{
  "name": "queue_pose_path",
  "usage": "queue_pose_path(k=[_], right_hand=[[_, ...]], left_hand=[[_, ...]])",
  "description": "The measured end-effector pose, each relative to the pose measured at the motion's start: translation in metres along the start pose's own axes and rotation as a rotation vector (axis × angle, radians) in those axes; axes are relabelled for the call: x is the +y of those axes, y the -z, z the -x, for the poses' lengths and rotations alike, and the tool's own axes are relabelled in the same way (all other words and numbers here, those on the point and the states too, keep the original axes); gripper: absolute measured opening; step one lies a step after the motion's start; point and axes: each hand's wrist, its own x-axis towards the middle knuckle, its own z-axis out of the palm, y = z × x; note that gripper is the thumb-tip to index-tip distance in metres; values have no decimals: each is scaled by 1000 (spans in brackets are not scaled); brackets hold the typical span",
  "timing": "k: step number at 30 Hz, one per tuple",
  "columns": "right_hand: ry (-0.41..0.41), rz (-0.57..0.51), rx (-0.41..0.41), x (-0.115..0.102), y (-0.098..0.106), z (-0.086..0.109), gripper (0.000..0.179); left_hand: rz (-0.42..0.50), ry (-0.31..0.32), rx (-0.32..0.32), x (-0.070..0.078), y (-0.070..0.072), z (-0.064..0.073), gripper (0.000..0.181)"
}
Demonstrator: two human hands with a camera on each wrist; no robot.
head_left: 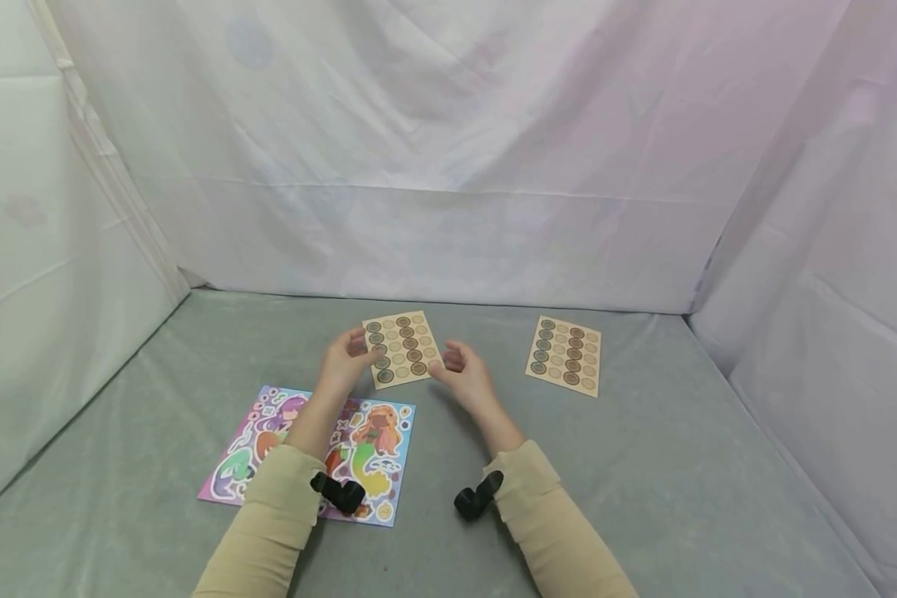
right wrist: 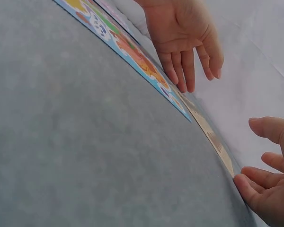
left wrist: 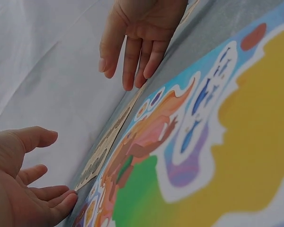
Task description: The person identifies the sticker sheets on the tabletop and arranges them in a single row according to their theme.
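A tan sheet [head_left: 404,362] of round stickers, in dark and pale columns, lies on the grey cloth between my two hands. My left hand [head_left: 338,366] is at its left edge, with loosely bent fingers and the thumb over the edge in the head view. At the lower right corner is my right hand [head_left: 469,380], its fingertips right at the edge. Both wrist views show each thumb standing apart from relaxed fingers, and the sheet [left wrist: 97,163] flat on the cloth. Below my left hand, a colourful mermaid sticker sheet [head_left: 377,465] is partly hidden by the forearm.
A second tan sheet [head_left: 564,355] of round stickers lies to the right. Another mermaid sheet [head_left: 227,477], with a pink edge, adjoins the first on the left. White cloth walls [head_left: 433,241] enclose the grey surface [head_left: 680,465] at the back and sides.
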Motion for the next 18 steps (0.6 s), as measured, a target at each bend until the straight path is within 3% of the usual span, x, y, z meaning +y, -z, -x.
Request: queue_pose_path(k=[18], right_hand=[[-89,-100,-82,-2,-2,2,68]], left_hand=[[66,39,-78,-3,3,2,72]])
